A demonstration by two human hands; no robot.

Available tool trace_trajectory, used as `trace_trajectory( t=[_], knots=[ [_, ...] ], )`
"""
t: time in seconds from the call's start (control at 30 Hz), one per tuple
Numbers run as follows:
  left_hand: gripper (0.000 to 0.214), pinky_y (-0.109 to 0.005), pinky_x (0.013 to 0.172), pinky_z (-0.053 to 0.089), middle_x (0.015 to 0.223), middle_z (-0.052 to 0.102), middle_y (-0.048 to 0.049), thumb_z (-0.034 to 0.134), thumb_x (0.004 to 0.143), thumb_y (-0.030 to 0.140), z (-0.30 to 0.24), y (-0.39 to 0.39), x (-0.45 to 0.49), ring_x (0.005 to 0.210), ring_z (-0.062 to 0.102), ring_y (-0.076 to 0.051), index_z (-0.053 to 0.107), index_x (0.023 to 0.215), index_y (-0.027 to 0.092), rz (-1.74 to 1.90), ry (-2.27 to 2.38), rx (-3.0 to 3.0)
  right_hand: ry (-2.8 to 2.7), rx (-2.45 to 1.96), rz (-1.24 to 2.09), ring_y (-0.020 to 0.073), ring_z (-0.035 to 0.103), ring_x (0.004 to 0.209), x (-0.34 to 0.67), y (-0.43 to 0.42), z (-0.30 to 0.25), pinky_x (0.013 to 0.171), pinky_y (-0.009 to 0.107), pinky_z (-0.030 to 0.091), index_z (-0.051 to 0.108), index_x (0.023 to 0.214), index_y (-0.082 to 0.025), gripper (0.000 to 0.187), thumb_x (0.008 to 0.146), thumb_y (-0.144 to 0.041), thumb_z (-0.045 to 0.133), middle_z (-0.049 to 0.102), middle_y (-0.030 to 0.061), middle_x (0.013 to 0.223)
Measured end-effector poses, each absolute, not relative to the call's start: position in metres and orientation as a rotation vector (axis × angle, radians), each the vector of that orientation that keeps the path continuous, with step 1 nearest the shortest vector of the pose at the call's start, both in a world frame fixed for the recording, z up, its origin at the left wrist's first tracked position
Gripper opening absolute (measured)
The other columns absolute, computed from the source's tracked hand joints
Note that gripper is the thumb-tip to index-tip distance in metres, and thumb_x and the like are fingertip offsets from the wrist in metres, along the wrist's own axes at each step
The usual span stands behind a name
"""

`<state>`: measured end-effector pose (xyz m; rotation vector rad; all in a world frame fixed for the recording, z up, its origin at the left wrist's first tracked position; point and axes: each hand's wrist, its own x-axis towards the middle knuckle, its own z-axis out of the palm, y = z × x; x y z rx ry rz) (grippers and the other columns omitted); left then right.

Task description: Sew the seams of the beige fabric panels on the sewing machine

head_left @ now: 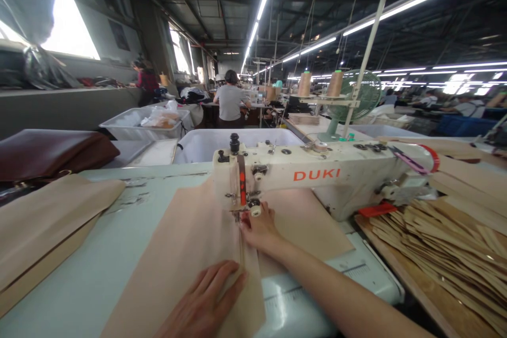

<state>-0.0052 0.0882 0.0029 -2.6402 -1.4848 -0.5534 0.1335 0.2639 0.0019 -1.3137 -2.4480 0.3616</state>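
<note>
A white sewing machine (pixel 317 174) stands across the table with a tan sheet of leather-like material (pixel 178 253) under its needle and presser foot (pixel 236 215). A narrow strip (pixel 242 253) runs along the sheet toward the foot. My left hand (pixel 206 296) lies on the sheet in front of the machine, fingers stretched out and pressing down beside the strip. Close to the right of the presser foot is my right hand (pixel 259 229), its fingers bent and drawn together at the strip's far end. What lies between those fingertips is hidden.
Folded tan pieces (pixel 51 227) and a brown leather item (pixel 55 153) lie at the left. Many tan strips (pixel 447 259) are heaped on a wooden board at the right. Behind the machine are a white bin (pixel 237 140), thread cones (pixel 304 84) and a green fan (pixel 356 95). A person (pixel 229 97) sits farther back.
</note>
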Motion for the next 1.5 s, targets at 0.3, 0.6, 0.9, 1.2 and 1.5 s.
trace_trajectory(
  t=[0.3, 0.6, 0.9, 1.2, 1.5],
  knots=[
    [0.090, -0.041, 0.106, 0.044, 0.142, 0.051, -0.0067, 0.073, 0.080, 0.056, 0.000, 0.089, -0.004, 0.128, 0.049, -0.032, 0.023, 0.153, 0.039, -0.613, -1.525, -2.670, -2.467, -1.234, 0.318, 0.0297, 0.045, 0.109, 0.137, 0.253, 0.002, 0.090, 0.044, 0.036, 0.065, 0.092, -0.020, 0.012, 0.091, -0.025, 0.054, 0.059, 0.0113, 0.110],
    [0.091, -0.043, 0.107, 0.043, 0.139, 0.053, -0.0070, 0.074, 0.079, 0.053, 0.016, 0.085, 0.002, 0.125, 0.050, -0.031, 0.024, 0.153, 0.036, -0.615, -1.581, -2.658, -2.576, -1.120, 0.385, 0.0270, 0.044, 0.113, 0.144, 0.269, 0.007, 0.090, 0.038, 0.036, 0.064, 0.088, -0.019, 0.009, 0.092, -0.023, 0.056, 0.060, 0.0081, 0.103],
    [0.095, -0.041, 0.105, 0.045, 0.139, 0.053, -0.0072, 0.076, 0.077, 0.050, 0.017, 0.084, 0.005, 0.124, 0.051, -0.030, 0.022, 0.154, 0.036, -0.606, -1.573, -2.624, -2.535, -1.131, 0.304, 0.0318, 0.042, 0.115, 0.142, 0.260, 0.002, 0.094, 0.046, 0.034, 0.064, 0.092, -0.016, 0.020, 0.096, -0.023, 0.045, 0.060, 0.0138, 0.106],
    [0.087, -0.036, 0.107, 0.044, 0.141, 0.050, -0.0058, 0.070, 0.083, 0.050, 0.003, 0.086, -0.005, 0.126, 0.050, -0.029, 0.019, 0.153, 0.038, -0.620, -1.469, -2.611, -2.435, -1.200, 0.343, 0.0314, 0.049, 0.115, 0.147, 0.270, 0.012, 0.095, 0.044, 0.041, 0.065, 0.104, -0.013, 0.021, 0.094, -0.029, 0.055, 0.058, 0.0171, 0.121],
    [0.068, -0.034, 0.105, 0.046, 0.136, 0.056, -0.0033, 0.056, 0.094, 0.028, -0.003, 0.100, -0.012, 0.123, 0.054, -0.027, 0.023, 0.152, 0.041, -0.595, -1.535, -2.670, -2.563, -0.763, 0.360, 0.0182, 0.057, 0.112, 0.174, 0.234, 0.011, 0.114, 0.041, 0.027, 0.060, 0.105, -0.021, 0.015, 0.093, -0.014, 0.054, 0.066, 0.0031, 0.118]
  ],
)
